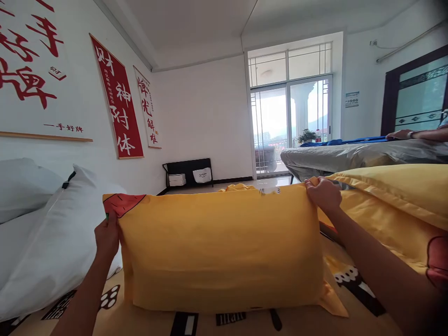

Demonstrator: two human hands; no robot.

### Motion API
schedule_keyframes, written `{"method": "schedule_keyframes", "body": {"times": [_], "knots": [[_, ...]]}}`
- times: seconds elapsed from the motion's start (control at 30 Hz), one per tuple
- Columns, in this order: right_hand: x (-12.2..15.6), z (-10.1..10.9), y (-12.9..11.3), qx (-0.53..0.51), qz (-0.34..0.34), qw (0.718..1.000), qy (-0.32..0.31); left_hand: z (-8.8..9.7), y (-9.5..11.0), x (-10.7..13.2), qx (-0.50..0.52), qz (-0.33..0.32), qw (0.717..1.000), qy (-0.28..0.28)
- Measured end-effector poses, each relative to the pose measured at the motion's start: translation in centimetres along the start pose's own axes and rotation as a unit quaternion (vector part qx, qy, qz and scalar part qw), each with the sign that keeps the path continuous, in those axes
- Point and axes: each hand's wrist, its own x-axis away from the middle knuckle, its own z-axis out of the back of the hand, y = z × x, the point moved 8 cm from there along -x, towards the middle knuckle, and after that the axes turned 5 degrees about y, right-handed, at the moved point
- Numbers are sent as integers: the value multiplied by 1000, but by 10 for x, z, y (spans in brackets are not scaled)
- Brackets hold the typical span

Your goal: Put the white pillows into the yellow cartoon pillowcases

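Note:
A yellow pillow point(224, 252) stands on its long edge in front of me, its case printed with a red watermelon slice at the upper left corner. My left hand point(108, 235) is closed on that corner. At the upper right corner, my right hand point(325, 193) grips the fabric with its fingers folded over the edge. A loose flap of the case hangs at the lower right. Beneath it lies a tan patterned bed cover point(206, 324). Another yellow pillow point(395, 205) rests to the right, partly behind my right arm.
White pillows point(45, 247) lean at the left by the wall. Beyond, a grey plastic-covered table point(336, 157) bears blue cloth point(345, 141), with another person's hand point(399, 135) on it. A black rack point(187, 172) stands by the back wall, left of a glass door point(273, 126).

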Motion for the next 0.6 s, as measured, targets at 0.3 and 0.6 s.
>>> {"method": "schedule_keyframes", "body": {"times": [0.3, 0.6], "knots": [[169, 27, -282, -263, 432, 843, -184, -16, 114, 76, 55, -72, 987, 133], [263, 17, -378, -203, 517, 804, -213, -2, 168, 78, -22, -271, 962, -33]]}}
